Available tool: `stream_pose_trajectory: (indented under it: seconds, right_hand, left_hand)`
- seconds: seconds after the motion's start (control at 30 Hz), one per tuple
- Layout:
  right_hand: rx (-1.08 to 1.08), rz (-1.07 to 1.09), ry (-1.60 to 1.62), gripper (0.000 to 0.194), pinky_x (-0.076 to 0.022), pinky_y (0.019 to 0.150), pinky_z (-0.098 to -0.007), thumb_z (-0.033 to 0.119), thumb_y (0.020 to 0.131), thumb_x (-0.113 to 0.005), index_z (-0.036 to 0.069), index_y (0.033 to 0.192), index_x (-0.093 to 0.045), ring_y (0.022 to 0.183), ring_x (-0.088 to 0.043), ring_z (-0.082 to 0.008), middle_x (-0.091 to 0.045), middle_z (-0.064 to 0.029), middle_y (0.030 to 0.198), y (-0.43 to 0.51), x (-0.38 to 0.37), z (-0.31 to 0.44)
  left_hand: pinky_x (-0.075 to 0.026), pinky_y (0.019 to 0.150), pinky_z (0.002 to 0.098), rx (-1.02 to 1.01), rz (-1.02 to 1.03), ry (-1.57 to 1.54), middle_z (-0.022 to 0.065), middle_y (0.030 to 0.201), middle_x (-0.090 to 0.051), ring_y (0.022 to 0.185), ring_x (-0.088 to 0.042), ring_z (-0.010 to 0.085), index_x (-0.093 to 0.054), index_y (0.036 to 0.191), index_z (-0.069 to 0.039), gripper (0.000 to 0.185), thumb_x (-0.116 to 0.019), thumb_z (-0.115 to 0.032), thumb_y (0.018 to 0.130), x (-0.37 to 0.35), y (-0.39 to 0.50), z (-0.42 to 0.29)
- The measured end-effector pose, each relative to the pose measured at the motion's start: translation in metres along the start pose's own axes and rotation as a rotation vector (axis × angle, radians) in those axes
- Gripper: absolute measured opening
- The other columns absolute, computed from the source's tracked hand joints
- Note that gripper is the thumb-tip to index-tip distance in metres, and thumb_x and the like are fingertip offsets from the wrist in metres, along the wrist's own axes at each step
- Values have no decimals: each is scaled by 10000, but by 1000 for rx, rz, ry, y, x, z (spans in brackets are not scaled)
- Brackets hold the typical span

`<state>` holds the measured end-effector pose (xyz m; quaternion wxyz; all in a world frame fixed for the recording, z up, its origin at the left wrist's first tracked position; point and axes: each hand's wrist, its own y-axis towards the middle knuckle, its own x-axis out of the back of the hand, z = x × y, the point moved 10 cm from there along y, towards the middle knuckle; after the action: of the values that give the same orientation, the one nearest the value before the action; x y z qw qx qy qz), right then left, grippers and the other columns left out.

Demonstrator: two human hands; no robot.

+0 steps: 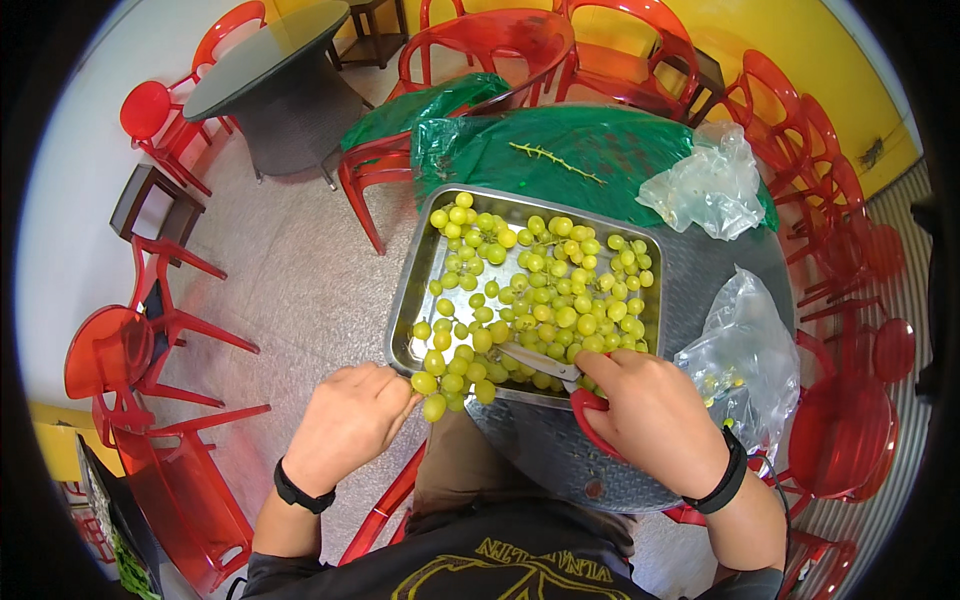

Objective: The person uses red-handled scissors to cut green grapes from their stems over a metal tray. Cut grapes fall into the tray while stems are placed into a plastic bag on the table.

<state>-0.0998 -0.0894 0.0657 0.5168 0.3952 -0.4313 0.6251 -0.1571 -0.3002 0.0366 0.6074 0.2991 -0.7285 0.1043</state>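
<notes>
A rectangular metal tray [409, 300] filled with green grapes [559, 300] lies before me, over the near left part of a round dark table. My left hand [360, 409] is closed at the tray's near left corner, beside a bunch of grapes [454, 375] that hangs over the near rim; its fingertips seem to pinch this bunch, though the stem is hidden. My right hand [649, 405] holds red-handled scissors [540, 361], with the blades pointing left among the grapes. Whether the blades touch a stem is unclear.
Green plastic sheeting [585, 150] covers the table's far part, with a bare grape stem [556, 156] on it. A crumpled clear bag [709, 180] lies at the far right. Another clear bag [750, 352] with some grapes sits right of the tray. Red chairs [367, 165] stand around.
</notes>
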Motion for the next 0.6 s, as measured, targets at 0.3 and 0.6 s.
stream_pose_trajectory:
  seconds: [0.3,0.6]
  right_hand:
    - [-28,21,93,293,-557,741,-502,175,864,-715,48,1125,-677,829,-689,-408,-698,-192,859,7,-12,-24]
    - [-187,112,465,339,-560,764,-454,237,902,-730,32,1167,-678,882,-698,-408,-730,-194,955,6,-20,-58]
  left_hand:
    - [-522,673,452,68,70,5,129,781,-588,757,-616,343,-569,836,-29,194,-717,-130,911,-8,5,16]
    - [-515,663,452,92,67,51,129,759,-581,727,-604,343,-548,804,-32,233,-714,-144,924,-4,15,22]
